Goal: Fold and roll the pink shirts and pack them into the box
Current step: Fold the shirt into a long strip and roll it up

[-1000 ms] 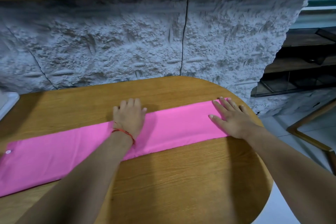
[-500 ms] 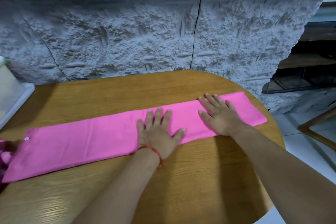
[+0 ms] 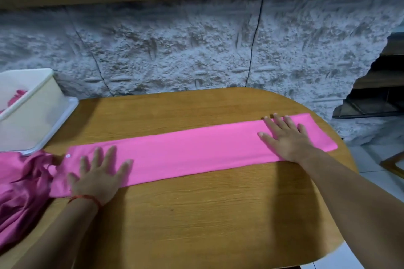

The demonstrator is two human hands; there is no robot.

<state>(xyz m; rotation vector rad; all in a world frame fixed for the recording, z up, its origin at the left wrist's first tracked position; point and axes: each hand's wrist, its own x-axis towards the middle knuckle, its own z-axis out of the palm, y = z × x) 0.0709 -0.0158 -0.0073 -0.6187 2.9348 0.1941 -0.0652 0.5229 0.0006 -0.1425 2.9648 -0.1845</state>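
Observation:
A pink shirt [image 3: 192, 150], folded into one long flat strip, lies across the wooden table [image 3: 196, 220] from left to right. My left hand [image 3: 98, 177] presses flat on the strip's left end, fingers spread, near a small white button. My right hand [image 3: 286, 137] presses flat on the strip near its right end, fingers straight. A white plastic box [image 3: 37, 111] stands at the table's back left, with something pink showing inside it.
A heap of loose pink shirts [image 3: 19, 199] lies at the left edge, touching the strip's left end. A rough grey stone wall [image 3: 175, 50] rises right behind the table. The table's rounded right end drops to a tiled floor [image 3: 376, 170].
My left hand has slid left along the strip, from its middle to its left end. My right hand stays near the right end. The view has turned left, bringing the box and heap in.

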